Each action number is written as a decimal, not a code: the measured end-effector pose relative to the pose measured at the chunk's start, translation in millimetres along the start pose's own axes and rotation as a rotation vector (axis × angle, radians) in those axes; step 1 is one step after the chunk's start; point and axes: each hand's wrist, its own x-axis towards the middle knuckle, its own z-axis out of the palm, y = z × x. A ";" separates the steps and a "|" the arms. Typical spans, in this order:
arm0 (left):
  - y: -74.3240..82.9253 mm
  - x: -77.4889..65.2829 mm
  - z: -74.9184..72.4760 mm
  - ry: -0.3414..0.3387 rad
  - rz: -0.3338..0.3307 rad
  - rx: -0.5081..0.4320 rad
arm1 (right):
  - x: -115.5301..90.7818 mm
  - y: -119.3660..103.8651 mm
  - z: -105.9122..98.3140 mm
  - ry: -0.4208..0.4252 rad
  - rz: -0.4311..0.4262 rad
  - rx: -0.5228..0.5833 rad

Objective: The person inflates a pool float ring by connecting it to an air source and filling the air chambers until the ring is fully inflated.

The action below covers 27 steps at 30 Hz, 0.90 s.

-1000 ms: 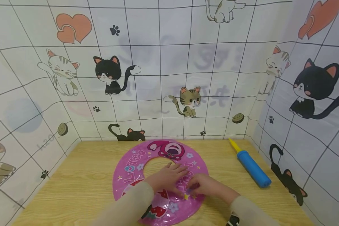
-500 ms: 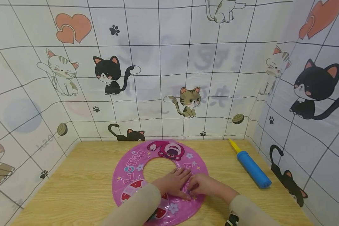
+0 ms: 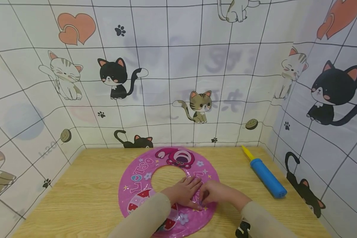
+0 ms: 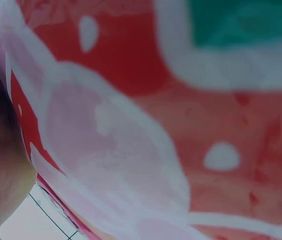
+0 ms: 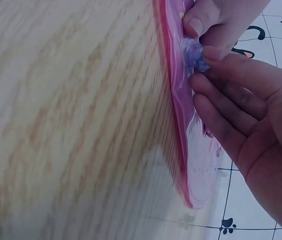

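Note:
A pink swim ring (image 3: 135,170), partly slack and printed with a bear, flowers and strawberries, lies on the wooden table. My left hand (image 3: 182,194) rests flat on its right side, fingers spread toward the back. In the right wrist view the left thumb (image 5: 196,25) presses the vinyl beside a clear bluish air valve (image 5: 195,54). My right hand (image 3: 214,193) pinches this valve between thumb and index finger, the other fingers curled next to it. The left wrist view is filled mostly by the strawberry print, with part of the left hand (image 4: 1,165) at its edge.
A blue hand pump (image 3: 268,178) with a yellow nozzle (image 3: 247,152) lies at the right of the table (image 3: 86,185). White sheets (image 3: 166,66) printed with cats and grid lines stand behind and at both sides.
My left hand has slid a little to the right over the ring, closer to the right hand. The right fingers have shifted slightly at the valve. The ring and pump stay in place.

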 end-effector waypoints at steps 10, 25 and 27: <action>0.1 1.8 1.4 0.009 0.013 0.008 | 0.9 2.8 -5.2 -0.026 -0.008 -0.011; -5.1 5.5 8.2 -0.016 0.010 -0.039 | 0.8 20.5 -1.2 -0.085 -0.114 0.069; -4.8 7.2 9.0 -0.018 0.010 -0.034 | -0.2 21.5 -1.3 -0.084 -0.101 0.073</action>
